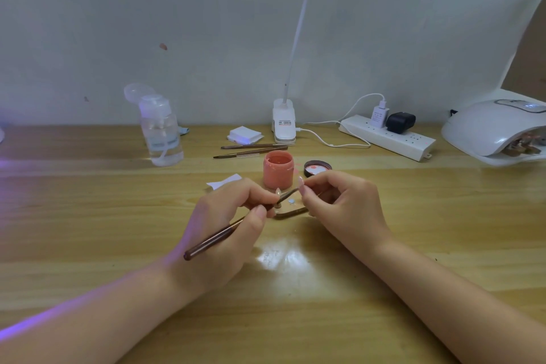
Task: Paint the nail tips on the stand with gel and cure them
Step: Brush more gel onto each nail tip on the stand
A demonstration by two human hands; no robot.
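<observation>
Two hands | left hand grips brush; labels unreadable

One head-worn wide-angle view, looking forward and down at the near table, far wall behind.

The bench is light yellow-brown wood with long grain stripes. On it the gel jar is coral pink. Right of the jar its lid is dark brown outside, white with pink spots inside. The brush handle is shiny brown. Far right of the jar, the curing lamp is white, and the adapter is black
</observation>
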